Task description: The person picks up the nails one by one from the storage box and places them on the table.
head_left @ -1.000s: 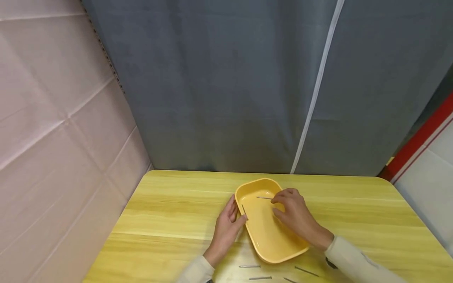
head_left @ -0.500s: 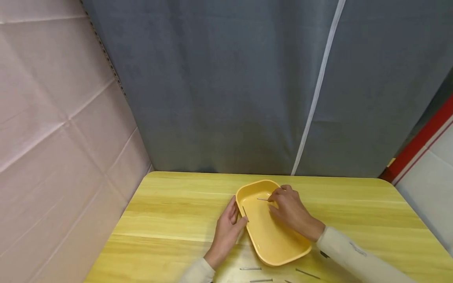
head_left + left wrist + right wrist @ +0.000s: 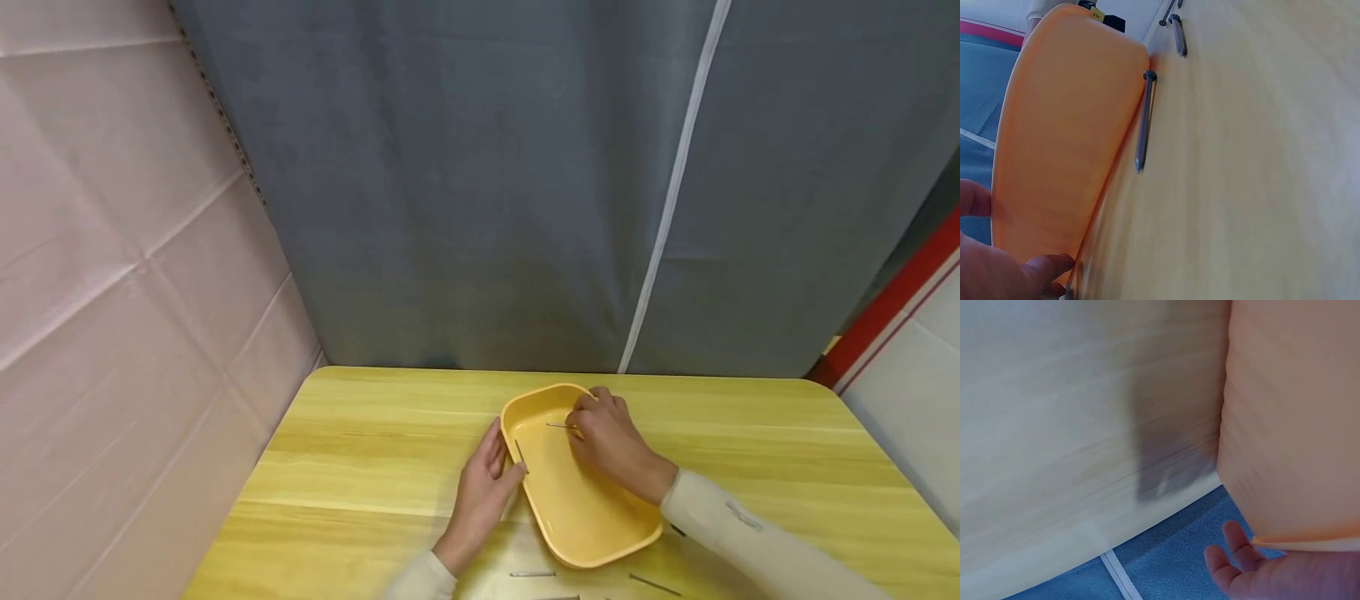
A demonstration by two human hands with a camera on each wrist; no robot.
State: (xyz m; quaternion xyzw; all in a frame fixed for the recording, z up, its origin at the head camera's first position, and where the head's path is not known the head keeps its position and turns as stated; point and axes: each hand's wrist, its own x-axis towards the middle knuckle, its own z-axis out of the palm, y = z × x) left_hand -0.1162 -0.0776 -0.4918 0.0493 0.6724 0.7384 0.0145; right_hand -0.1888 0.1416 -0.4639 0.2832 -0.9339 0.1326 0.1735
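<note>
A yellow rectangular tray (image 3: 592,542) with raised walls stands tilted to one side on the table. My left hand (image 3: 482,492) grips its left rim, thumb over the edge and fingers against the outside wall. Along that inner left wall lies a dark nail (image 3: 520,452), its lower end beside the thumb. In the far part of the tray is another nail (image 3: 558,426). My right hand (image 3: 611,437) reaches in over the right rim and pinches that nail by its right end, which the fingers hide. In the right wrist view two fingertips (image 3: 1235,534) extend past the rim.
Several loose nails lie on the wooden table (image 3: 360,467) in front of the tray, one nail (image 3: 532,573) near its front corner and one nail (image 3: 1144,122) close beside its wall. A grey curtain (image 3: 465,208) hangs behind the table, a pale wall sheet (image 3: 135,333) at left.
My right hand and forearm have shifted a little left and farther away, the fingers bunching closer over the far nail. My left hand keeps its grip on the tray. The head view has tilted slightly.
</note>
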